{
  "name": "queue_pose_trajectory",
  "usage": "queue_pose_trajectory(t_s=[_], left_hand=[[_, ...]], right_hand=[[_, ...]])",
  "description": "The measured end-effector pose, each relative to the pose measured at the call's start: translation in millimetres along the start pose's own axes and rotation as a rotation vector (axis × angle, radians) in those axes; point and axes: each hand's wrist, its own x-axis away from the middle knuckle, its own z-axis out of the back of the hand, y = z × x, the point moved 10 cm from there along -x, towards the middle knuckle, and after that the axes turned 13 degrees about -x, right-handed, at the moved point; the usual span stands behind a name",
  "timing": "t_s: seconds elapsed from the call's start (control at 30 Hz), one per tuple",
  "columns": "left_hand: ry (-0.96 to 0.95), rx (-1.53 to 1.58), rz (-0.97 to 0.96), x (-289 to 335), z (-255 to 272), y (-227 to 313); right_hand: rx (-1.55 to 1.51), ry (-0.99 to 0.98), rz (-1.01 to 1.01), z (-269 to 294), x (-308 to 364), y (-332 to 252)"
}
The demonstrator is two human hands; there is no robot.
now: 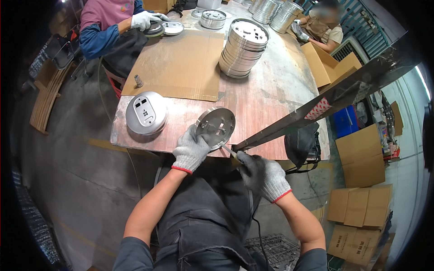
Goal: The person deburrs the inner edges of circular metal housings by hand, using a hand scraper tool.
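My left hand [192, 150] is clamping its gloved fingers on a metal disc [213, 120] at seven o'clock on its rim. The disc is tilting up at the table [271, 104]'s near edge. My right hand [263, 175], partly blurred, is gripping a slim tool [233, 155], its tip meeting the rim near five o'clock. From the disc, a round pale case [158, 110] is sitting at nine o'clock, a cardboard sheet [181, 63] is lying at eleven, and a stack of discs [242, 54] is standing at one.
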Motion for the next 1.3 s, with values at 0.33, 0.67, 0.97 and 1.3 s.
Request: queue_pose_trajectory(t_s=[0.33, 0.67, 0.97, 1.3], left_hand=[[-0.078, 0.033, 0.055, 0.2, 4.9, 6.8], [-0.427, -0.319, 0.195, -20.2, 1.6, 0.0], [-0.407, -0.368, 0.153, -24.7, -1.6, 5.2], [-0.212, -0.206, 0.186, -10.4, -9.2, -21.0]], right_hand=[[0.062, -0.019, 0.075, 0.7, -16.5, -15.2], [0.043, 0.090, 0.101, -12.1, -4.2, -10.8], [-0.002, 0.131, 0.037, -48.0, -1.2, 26.2], [0.006, 0.012, 0.038, -0.5, -4.3, 2.1]])
